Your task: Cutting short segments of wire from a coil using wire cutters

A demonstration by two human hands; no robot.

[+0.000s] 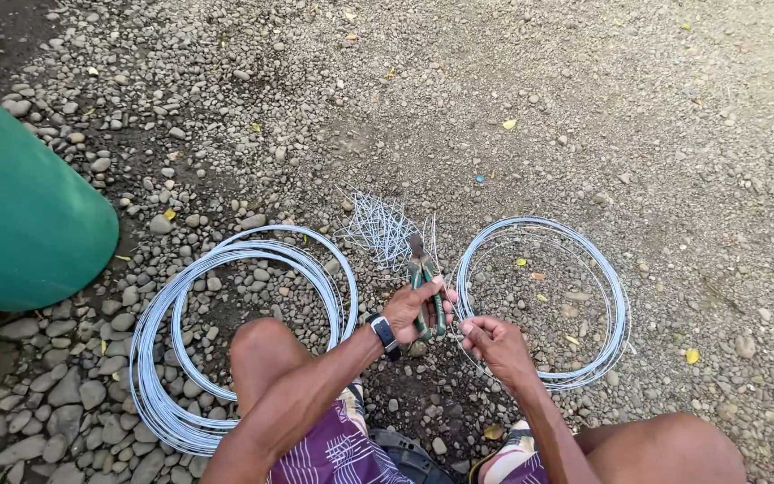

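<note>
Two wire coils [244,332], one pair of pliers [425,282], one green barrel [20,215].

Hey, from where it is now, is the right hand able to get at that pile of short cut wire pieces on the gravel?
Probably yes. The pile of cut wire pieces lies just beyond the right hand, nothing between but gravel, though that hand pinches a wire strand.

I can't make out where the wire sits in my right hand [494,345]; the strand is too thin to follow past the fingers. My left hand [414,309] covers most of the cutter [425,278] handles. The green barrel [20,224] is cut off at the left edge. My knees and shorts run off the bottom edge.
</note>
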